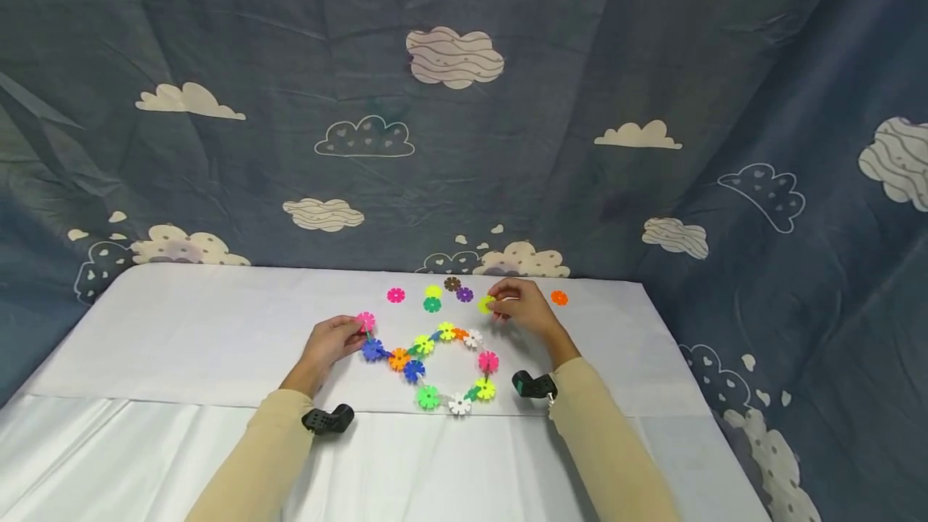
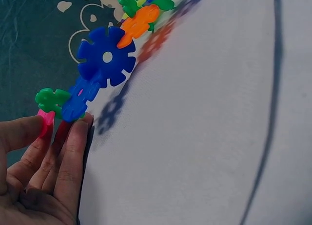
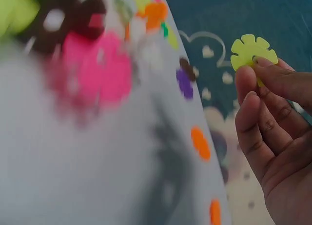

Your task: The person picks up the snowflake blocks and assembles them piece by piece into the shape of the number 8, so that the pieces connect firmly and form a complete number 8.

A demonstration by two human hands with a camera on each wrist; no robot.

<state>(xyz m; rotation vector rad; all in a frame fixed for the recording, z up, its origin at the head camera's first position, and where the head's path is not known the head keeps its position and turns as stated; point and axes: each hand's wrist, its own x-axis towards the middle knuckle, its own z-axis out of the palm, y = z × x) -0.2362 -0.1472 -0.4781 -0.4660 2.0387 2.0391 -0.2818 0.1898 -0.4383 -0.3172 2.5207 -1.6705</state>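
Note:
A chain of interlocked plastic snowflake discs in several colours lies on the white cloth, its right part bent into a ring. With thumb and fingers, my left hand pinches the pink disc at the chain's left end. In the left wrist view, that pink disc is mostly covered by fingers, and a green disc and a blue disc follow it along the chain. My right hand pinches a single yellow disc between thumb and fingers, above the far side of the table and apart from the chain.
Loose discs lie along the table's back: pink, yellow, green, brown, purple and orange. A dark curtain with cloud prints hangs right behind the white table.

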